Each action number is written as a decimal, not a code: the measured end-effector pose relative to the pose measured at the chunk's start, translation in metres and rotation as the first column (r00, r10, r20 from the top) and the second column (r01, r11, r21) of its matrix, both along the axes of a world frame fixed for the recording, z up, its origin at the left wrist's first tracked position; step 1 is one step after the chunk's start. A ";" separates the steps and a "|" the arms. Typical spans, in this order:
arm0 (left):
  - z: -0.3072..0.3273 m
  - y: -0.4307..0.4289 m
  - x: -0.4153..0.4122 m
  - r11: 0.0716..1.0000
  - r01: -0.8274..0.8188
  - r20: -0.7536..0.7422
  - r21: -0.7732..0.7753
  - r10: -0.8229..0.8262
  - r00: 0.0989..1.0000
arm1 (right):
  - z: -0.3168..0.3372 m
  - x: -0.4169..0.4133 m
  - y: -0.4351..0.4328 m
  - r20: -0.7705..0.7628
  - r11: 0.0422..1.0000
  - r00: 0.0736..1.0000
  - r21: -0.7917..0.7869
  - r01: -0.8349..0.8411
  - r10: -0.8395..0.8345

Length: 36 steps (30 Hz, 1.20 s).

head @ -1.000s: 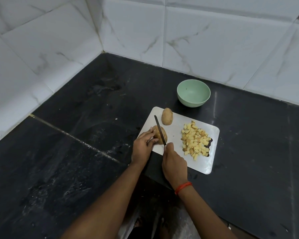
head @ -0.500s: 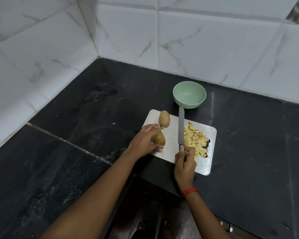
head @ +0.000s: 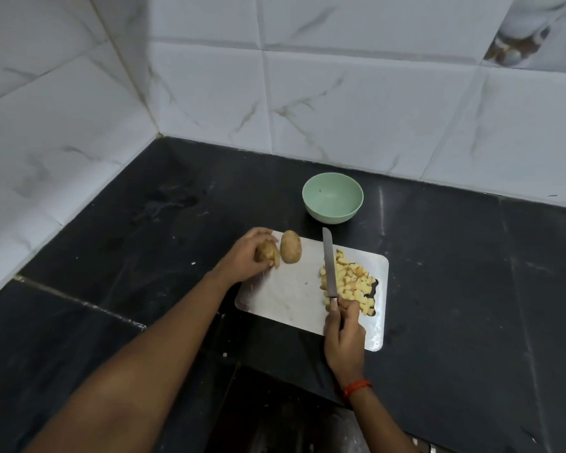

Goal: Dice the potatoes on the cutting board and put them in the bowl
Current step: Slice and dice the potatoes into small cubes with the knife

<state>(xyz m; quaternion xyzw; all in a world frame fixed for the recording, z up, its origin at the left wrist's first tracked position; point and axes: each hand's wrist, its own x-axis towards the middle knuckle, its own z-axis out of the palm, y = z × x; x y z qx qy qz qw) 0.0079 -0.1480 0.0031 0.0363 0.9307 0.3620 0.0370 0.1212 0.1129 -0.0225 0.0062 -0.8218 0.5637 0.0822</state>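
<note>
Two potatoes are sitting at the far left corner of the cutting board point(head: 288, 295). A whole potato point(head: 291, 247) is lying on the board, and just to its left we are holding a partly cut potato point(head: 265, 251) in our left hand point(head: 244, 255). The fingers are curling round it from above, and a loose slab seems to be hanging on the side toward the whole one. We are judging that this slab could slip out and drop past the left edge of the board onto the bench point(head: 471, 289), because our grip is sitting right over that corner.

Our right hand point(head: 343, 335) is gripping the knife point(head: 329, 266) by the handle at the near edge of the board, with the fingers wrapped round it. The blade is lying along the left side of the diced pile point(head: 353, 284) on the right half of the board. Its tip is pointing toward the bowl point(head: 330, 215), which is standing just beyond the far edge and looking empty.

If we are sweeping the cubes with the blade, some could roll over the right edge or catch in the handle slot there, since the pile is reaching that slot. Cubes could also miss the bowl, as its rim is standing higher than the board. The rounded potato could also rock under the blade.
</note>
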 end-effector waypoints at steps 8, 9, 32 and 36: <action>0.020 -0.003 -0.035 0.972 0.167 0.106 -0.166 -0.151 0.983 | -0.001 0.000 0.000 -0.012 1.000 1.000 0.005 -0.009 0.009; 0.024 0.003 -0.038 0.955 0.186 0.111 -0.229 -0.164 0.980 | -0.001 0.000 0.000 -0.007 1.000 1.000 0.002 -0.004 0.004; -0.005 0.096 0.073 0.930 -0.108 -0.114 -0.352 0.072 0.991 | -0.002 0.001 0.001 0.024 0.999 1.000 0.042 0.016 -0.017; -0.027 0.087 0.116 0.890 -0.426 -0.164 -0.160 0.402 0.901 | -0.002 0.002 0.001 0.013 0.996 1.000 0.082 -0.019 0.018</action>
